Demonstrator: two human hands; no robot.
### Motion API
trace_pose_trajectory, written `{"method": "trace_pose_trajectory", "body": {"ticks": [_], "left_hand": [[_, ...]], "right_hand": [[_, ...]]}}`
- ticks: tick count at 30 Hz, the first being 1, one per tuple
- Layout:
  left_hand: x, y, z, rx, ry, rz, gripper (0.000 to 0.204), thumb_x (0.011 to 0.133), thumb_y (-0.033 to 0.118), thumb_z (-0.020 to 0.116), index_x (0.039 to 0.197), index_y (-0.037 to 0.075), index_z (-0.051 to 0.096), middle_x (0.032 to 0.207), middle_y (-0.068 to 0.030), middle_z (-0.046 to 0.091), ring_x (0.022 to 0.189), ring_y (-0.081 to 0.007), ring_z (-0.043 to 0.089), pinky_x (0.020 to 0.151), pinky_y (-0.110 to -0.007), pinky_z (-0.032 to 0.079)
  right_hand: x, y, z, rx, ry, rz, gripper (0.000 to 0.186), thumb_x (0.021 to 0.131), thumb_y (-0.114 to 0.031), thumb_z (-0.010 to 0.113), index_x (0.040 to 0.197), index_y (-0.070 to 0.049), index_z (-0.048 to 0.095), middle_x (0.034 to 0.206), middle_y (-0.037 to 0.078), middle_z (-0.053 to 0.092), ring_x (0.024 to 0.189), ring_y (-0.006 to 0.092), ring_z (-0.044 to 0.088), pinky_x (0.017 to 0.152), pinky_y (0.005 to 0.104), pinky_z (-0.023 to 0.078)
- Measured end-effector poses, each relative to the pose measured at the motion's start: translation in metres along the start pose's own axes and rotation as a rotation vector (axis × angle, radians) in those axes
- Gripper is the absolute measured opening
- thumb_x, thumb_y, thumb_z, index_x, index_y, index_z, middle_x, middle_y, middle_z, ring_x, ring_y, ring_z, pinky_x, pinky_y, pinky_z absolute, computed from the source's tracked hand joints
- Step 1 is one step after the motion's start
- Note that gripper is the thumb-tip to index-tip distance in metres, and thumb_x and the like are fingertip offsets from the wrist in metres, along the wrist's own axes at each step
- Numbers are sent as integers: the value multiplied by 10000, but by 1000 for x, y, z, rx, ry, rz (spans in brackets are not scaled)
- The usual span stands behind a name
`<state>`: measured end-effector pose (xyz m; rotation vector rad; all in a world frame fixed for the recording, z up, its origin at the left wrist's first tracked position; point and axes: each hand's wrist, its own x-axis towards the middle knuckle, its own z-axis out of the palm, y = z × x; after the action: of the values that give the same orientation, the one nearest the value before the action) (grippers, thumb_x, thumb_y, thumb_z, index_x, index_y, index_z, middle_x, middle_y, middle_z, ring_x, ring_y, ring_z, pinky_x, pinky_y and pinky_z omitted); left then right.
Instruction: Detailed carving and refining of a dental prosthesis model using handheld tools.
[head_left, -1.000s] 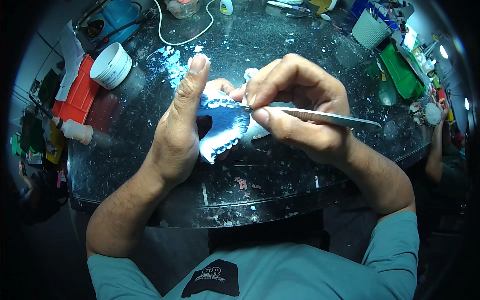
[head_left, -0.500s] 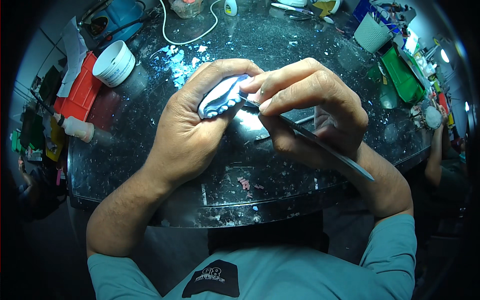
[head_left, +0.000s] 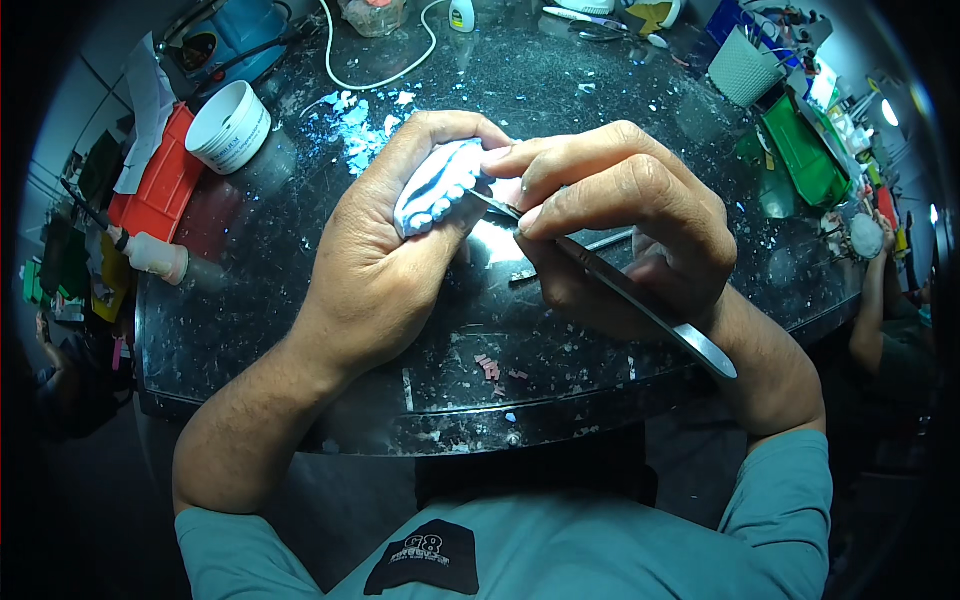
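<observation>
Left hand: your left hand (head_left: pixel 385 265) is closed around the pale blue dental cast (head_left: pixel 437 187), cupping it with the teeth side facing right, raised above the dark speckled worktop (head_left: pixel 300 300).
Right hand: your right hand (head_left: pixel 625 225) pinches a thin metal spatula (head_left: pixel 610 285) between thumb and forefingers.
Tool: the spatula's tip touches the right edge of the cast; its broad flat end points toward the near right.
Cast position: centre of the scene, between both hands.
Left far: a white round tub (head_left: pixel 229 126) beside a red tray (head_left: pixel 155 185).
Right far: a green tray (head_left: pixel 805 150) and a white mesh cup (head_left: pixel 745 68).
Far centre: white chips (head_left: pixel 360 130) scattered on the worktop.
</observation>
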<state>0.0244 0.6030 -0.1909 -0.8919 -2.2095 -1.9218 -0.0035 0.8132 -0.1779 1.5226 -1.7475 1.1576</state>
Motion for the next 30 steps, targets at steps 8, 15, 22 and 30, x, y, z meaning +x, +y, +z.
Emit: {"method": "trace_pose_trajectory", "body": {"ticks": [8, 15, 22, 30], "left_hand": [[3, 4, -12, -960, -163, -514, 553, 994, 324, 377, 1370, -81, 349, 1085, -266, 603, 821, -334, 712, 505, -372, 620], [4, 0, -10, -1185, -182, -608, 618, 1036, 411, 208, 1411, -68, 314, 1051, -293, 621, 652, -362, 698, 351, -332, 560], [5, -1, -7, -1096, -179, -635, 701, 1065, 538, 148, 1247, -50, 484, 878, -270, 652, 607, -324, 708, 351, -291, 556], [4, 5, -6, -1046, -142, -660, 696, 1059, 568, 177, 1257, -18, 496, 810, -236, 658, 583, -296, 702, 362, -284, 556]], "right_hand": [[-2, 0, 4, 62, 76, 93, 245, 802, 109, 724, 1012, 27, 628, 1001, 180, 677, 1000, 296, 717, 865, 389, 600], [-4, -2, 1, 128, 25, 259, 233, 821, 79, 749, 1006, -2, 633, 996, 152, 683, 1028, 254, 702, 914, 377, 574], [-5, -5, 3, 278, 75, 475, 110, 896, 16, 693, 979, 10, 621, 962, 147, 684, 1016, 254, 700, 957, 434, 558], [-4, -7, 4, 389, 106, 544, 120, 882, 40, 686, 976, 14, 616, 939, 136, 672, 970, 217, 696, 971, 442, 551]]}}
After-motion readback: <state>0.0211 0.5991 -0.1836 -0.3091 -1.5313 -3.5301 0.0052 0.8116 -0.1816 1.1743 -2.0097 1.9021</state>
